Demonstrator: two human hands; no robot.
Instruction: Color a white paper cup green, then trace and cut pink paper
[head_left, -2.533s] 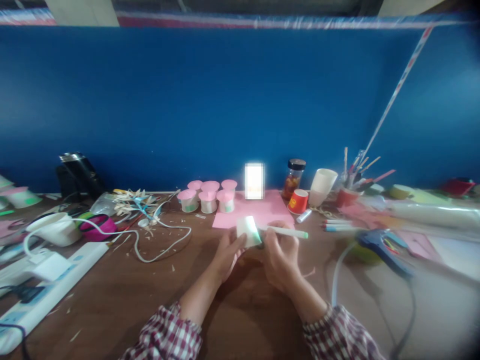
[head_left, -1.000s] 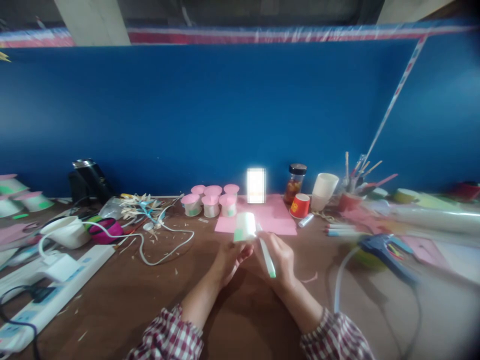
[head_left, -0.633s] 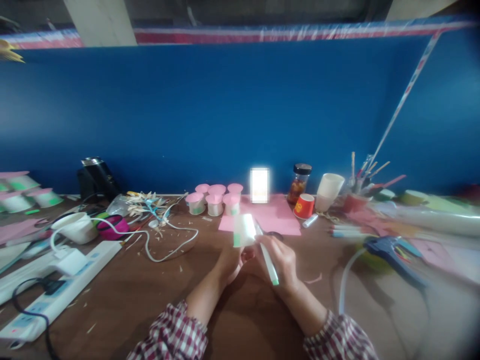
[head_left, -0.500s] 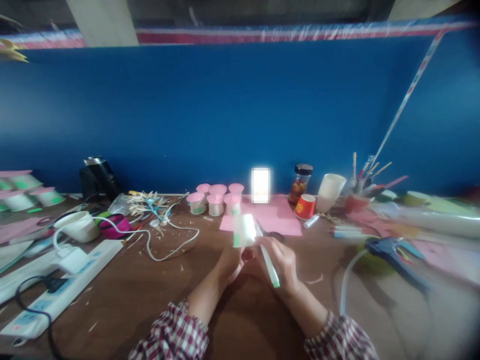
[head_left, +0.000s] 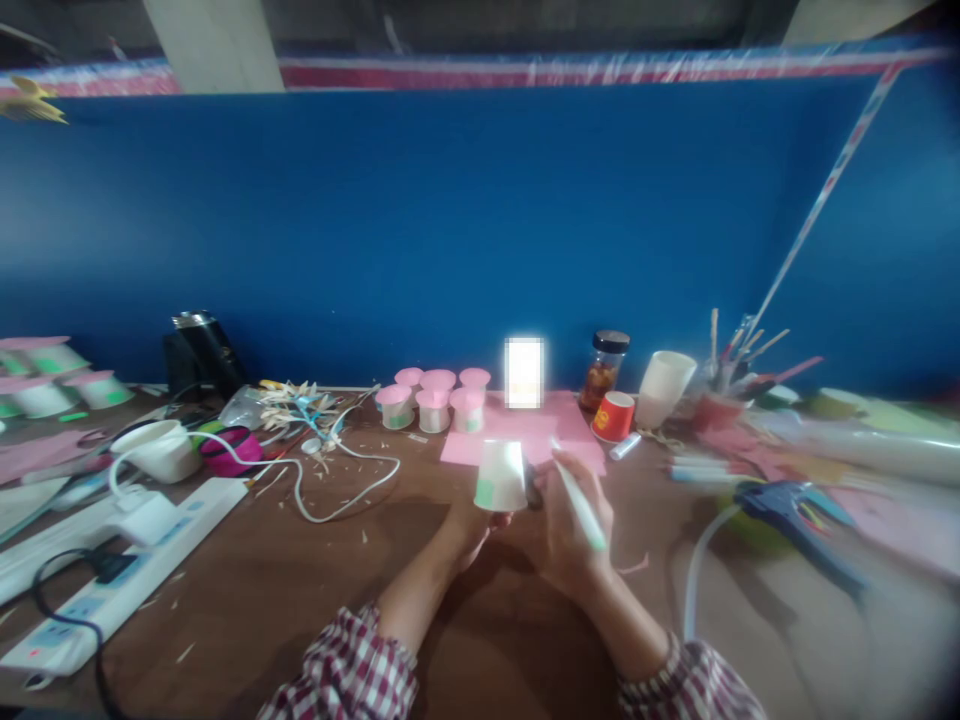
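My left hand (head_left: 478, 522) holds a white paper cup (head_left: 501, 477) from below; the cup is upside down and has a green patch near its rim. Most of the left fingers are hidden behind and under the cup. In my right hand (head_left: 574, 530) is a white marker pen (head_left: 581, 503) with a green end, gripped like a writing tool. Its tip points up and away, a little to the right of the cup and apart from it. Beyond both hands lies a pink paper sheet (head_left: 540, 430) on the brown table (head_left: 495, 640).
Several white cups topped with pink discs (head_left: 433, 408) stand behind. A red paper cup (head_left: 613, 416), a dark-lidded jar (head_left: 606, 365) and a white cup (head_left: 664, 388) are at the back right. A glue gun (head_left: 799, 525) lies right, a power strip (head_left: 142, 570) left.
My right hand has moved right with the marker, away from the cup it was against. The cup in my left hand is slightly lower and more upright.
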